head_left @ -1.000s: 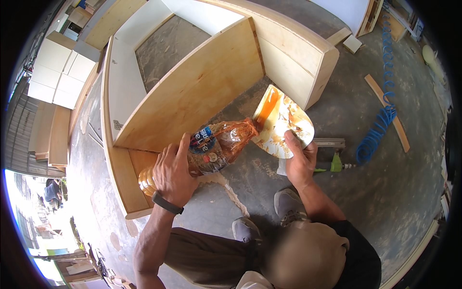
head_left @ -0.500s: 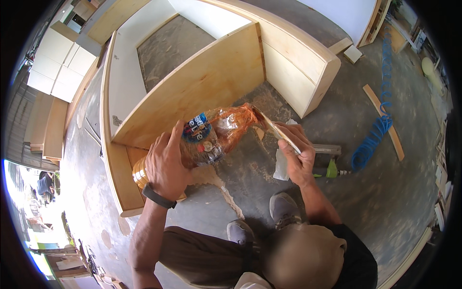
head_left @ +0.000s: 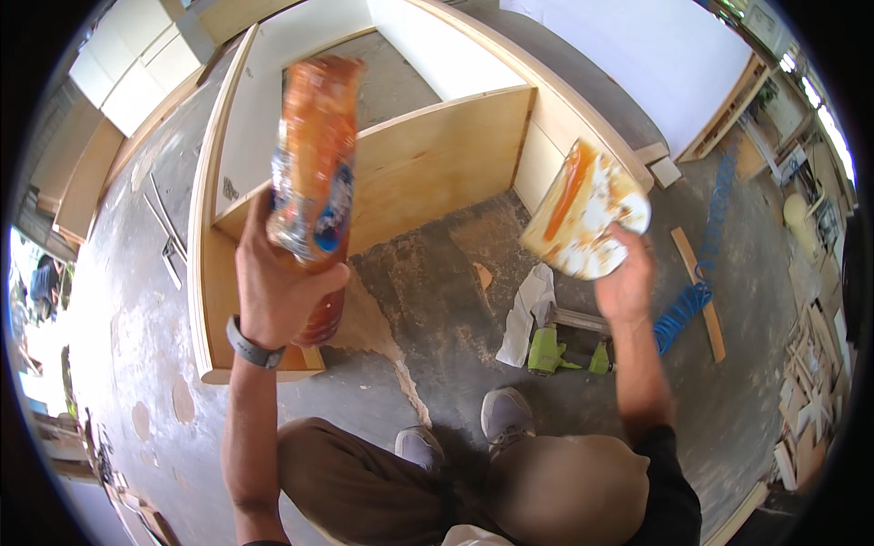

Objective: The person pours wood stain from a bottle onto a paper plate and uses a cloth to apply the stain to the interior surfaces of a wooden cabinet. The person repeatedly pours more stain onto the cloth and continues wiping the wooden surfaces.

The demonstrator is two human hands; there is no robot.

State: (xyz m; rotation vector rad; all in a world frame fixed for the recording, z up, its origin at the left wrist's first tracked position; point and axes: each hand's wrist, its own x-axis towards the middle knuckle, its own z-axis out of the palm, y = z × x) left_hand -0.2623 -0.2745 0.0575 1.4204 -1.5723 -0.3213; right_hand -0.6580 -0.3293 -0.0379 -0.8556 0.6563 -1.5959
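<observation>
My left hand [head_left: 273, 287] is wrapped round a clear plastic bottle [head_left: 314, 155] smeared with orange-brown, glue-like stuff. The bottle stands nearly upright in the air, with a blue label on its side, and is blurred by motion. Between the fingers and thumb of my right hand [head_left: 630, 278] is a flat white spreader [head_left: 592, 218]. A streak of amber stuff and brown smears lie across the spreader's face. Both hands are raised over a pale wooden cabinet frame [head_left: 437, 173] on the floor, the left over its near left corner, the right beside its right end.
Between my feet and the frame lie a crumpled white sheet [head_left: 528, 314] and a green-and-grey power tool [head_left: 546, 350]. A coiled blue hose [head_left: 683, 314] crosses a wooden strip [head_left: 701, 296] at the right. Wood scraps [head_left: 806, 400] pile along the right edge; metal rods [head_left: 170, 246] lie left.
The bottle has swung from lying sideways to nearly upright, up and left. The spreader has come away from the bottle's end, moved right, and now shows its smeared face.
</observation>
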